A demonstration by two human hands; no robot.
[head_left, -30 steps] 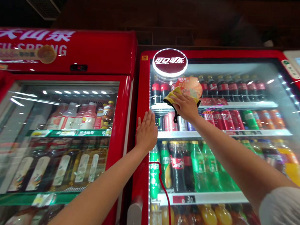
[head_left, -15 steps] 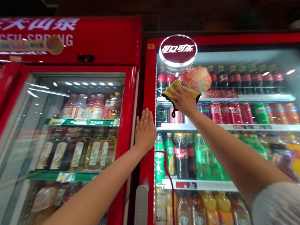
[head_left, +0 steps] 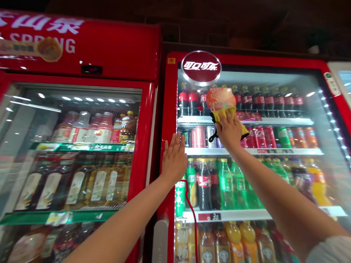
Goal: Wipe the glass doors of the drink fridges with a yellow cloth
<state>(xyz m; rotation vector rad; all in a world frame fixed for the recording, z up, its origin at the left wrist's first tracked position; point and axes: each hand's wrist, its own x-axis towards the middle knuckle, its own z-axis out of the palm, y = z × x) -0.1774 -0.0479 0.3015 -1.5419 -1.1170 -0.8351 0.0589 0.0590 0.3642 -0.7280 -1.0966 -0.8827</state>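
Observation:
My right hand (head_left: 230,130) presses a yellow cleaning cloth (head_left: 244,132) with black edging and a small loop against the glass door (head_left: 260,76) of the Coca-Cola fridge. The cloth sits just under an orange sticker (head_left: 221,98). Part of it is hidden beneath my fingers. My left hand (head_left: 174,162) lies flat on the red left frame of the same door, fingers stretched upward, holding nothing. Below that hand is the grey door handle (head_left: 160,244).
At left stands a second red fridge (head_left: 121,45) with bottles on green-edged shelves. Behind the glass are rows of cola bottles (head_left: 258,101), cans (head_left: 269,138) and green bottles (head_left: 226,183). A round lit sign (head_left: 201,68) hangs at the top. Another white-framed unit (head_left: 343,68) is at far right.
My right hand has slid the cloth right and a little down across the glass, to below the orange sticker. My left hand stays against the door frame. The view has shifted slightly right.

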